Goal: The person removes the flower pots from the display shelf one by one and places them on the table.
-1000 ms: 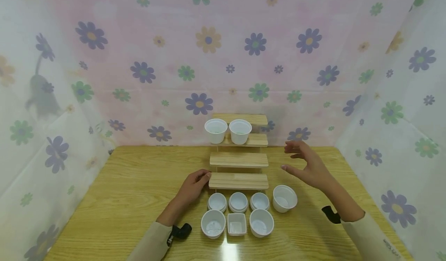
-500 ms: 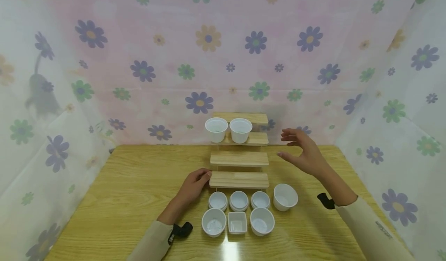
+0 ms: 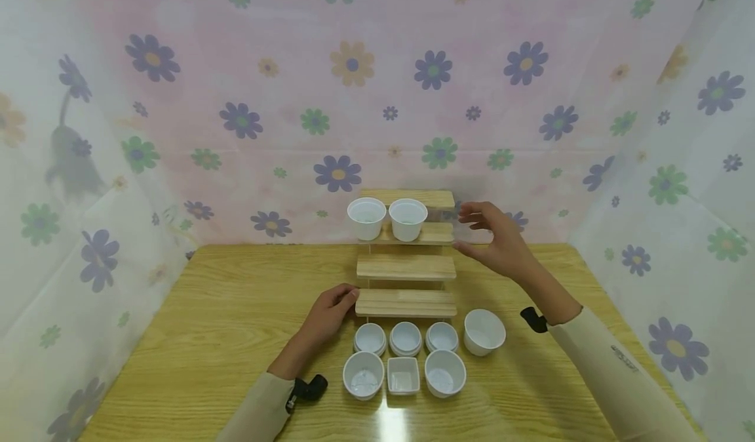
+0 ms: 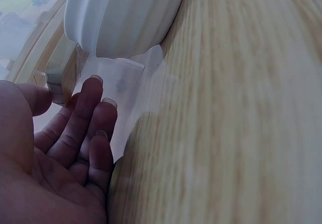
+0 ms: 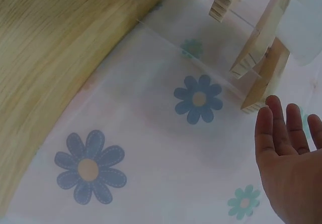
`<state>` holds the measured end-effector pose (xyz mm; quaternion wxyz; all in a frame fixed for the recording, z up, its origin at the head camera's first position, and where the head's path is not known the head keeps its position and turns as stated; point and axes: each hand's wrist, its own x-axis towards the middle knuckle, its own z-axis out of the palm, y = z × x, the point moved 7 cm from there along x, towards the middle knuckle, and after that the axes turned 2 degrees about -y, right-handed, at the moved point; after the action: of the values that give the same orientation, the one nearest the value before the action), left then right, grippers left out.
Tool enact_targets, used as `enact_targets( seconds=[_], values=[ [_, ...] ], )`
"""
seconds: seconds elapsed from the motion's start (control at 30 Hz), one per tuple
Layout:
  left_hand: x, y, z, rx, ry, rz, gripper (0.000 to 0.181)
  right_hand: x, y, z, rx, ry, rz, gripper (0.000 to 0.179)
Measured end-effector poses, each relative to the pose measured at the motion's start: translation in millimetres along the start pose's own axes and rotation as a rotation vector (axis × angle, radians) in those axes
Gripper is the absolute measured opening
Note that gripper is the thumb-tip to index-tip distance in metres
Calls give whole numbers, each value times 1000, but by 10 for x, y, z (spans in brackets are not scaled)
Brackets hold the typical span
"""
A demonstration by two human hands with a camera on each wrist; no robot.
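Observation:
A tiered wooden display stand (image 3: 406,268) with clear side supports rises at the middle of the table. My left hand (image 3: 329,312) holds the left end of its lowest shelf, thumb against the wood and fingers curled behind, as the left wrist view shows at the plank end (image 4: 61,78). Off the right end of the upper shelves hovers my right hand (image 3: 497,242), palm facing the stand, thumb and fingers spread with nothing between them. Two white cups (image 3: 366,219) stand side by side on the second shelf from the top, the right cup (image 3: 407,220) nearer this hand.
Three small white ramekins (image 3: 406,339) line up before the stand. In front of them are two round white bowls (image 3: 445,374) flanking a square white dish (image 3: 404,376). Another white cup (image 3: 484,332) stands at their right. Flowered cloth (image 3: 265,134) hangs behind the wooden table (image 3: 236,337).
My right hand has moved up and left, closer to the right end of the upper shelves. The left hand stays at the lowest shelf, and the cups have not moved.

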<state>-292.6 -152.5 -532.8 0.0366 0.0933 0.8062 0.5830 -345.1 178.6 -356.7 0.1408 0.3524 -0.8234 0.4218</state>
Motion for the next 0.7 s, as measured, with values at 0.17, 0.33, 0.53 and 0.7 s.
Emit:
enact_targets(
  seconds=[0.17, 0.33, 0.53, 0.7],
  values=[
    [4, 5, 5, -3, -2, -2, 28, 106, 3, 44, 9, 13, -9, 66],
    [6, 3, 0, -3, 0, -2, 28, 207, -2, 92, 40, 13, -8, 69],
    [9, -5, 3, -1, -1, -3, 28, 317, -28, 157, 81, -31, 4, 71],
    [20, 7, 10, -5, 3, 14, 28, 405, -46, 221, 53, -63, 5, 74]
  ],
)
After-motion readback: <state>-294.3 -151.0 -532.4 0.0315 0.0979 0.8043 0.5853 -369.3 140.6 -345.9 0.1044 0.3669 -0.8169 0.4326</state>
